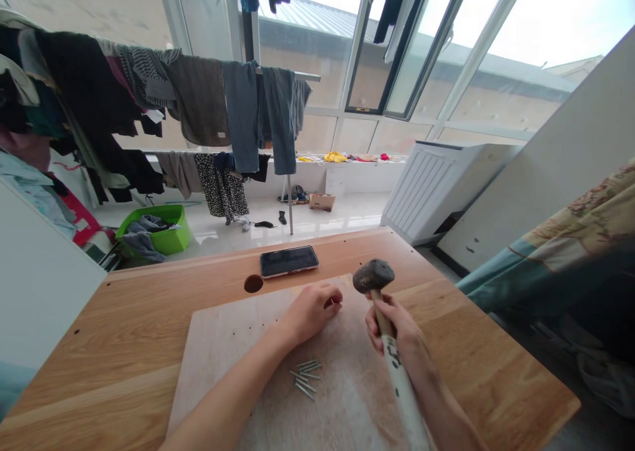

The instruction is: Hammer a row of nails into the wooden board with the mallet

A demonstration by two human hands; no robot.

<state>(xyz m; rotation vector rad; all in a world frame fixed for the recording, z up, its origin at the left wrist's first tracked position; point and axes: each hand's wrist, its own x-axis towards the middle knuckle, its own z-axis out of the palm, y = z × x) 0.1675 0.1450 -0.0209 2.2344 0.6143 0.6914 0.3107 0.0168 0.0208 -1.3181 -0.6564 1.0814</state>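
My right hand [397, 325] grips a hammer [374, 276] near its head. The head is dark and blocky, and the wooden handle, wrapped in white lower down, runs back under my forearm. My left hand [312, 311] rests over a thin plywood board [213, 371], its fingers curled into a pinch near the board's far edge; whatever sits between the fingertips is too small to make out. Several loose nails [305, 377] lie in a small pile on the board, below my left wrist. A few small holes or dark marks dot the board left of that hand.
The board lies on a wooden tabletop [133, 319]. Beyond the board's far edge are a phone [289, 261] and a round hole [253, 284] in the table. A drying rack with clothes [198, 100], a green basket [173, 233] and a white cabinet-like unit [426, 186] stand behind.
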